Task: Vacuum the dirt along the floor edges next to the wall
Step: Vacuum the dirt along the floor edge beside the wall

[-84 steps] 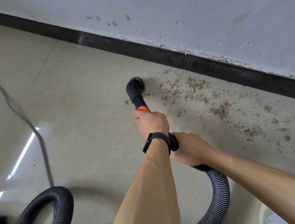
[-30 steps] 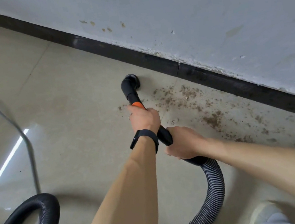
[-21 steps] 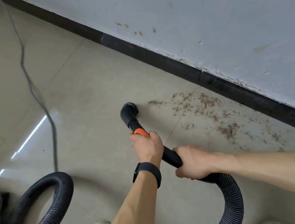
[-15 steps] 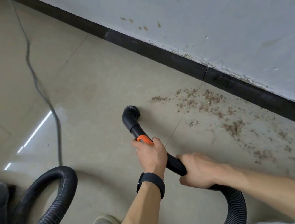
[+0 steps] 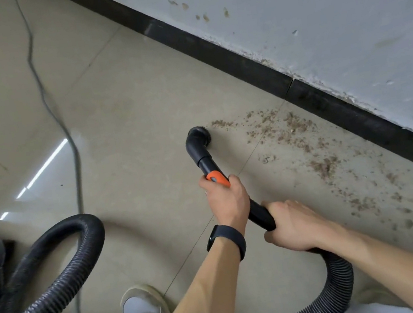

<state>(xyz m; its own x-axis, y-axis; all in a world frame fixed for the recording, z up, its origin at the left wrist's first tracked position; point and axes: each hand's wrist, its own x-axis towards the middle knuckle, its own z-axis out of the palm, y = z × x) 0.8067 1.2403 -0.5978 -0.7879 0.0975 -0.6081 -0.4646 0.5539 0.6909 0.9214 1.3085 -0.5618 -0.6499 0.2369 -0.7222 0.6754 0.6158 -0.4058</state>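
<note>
Left grip on wand, nozzle retreated (beside dirt)

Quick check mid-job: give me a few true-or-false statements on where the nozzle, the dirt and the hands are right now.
1. The left hand and the right hand both grip the vacuum wand. True.
2. The nozzle touches the baseboard. False: it sits on the floor, apart from the baseboard.
3. The dirt lies to the right of the nozzle, along the baseboard. True.
4. The black wristband is on the right wrist. False: it is on the left wrist.
5. The grey cable runs through the dirt. False: it lies well left of the nozzle.
</note>
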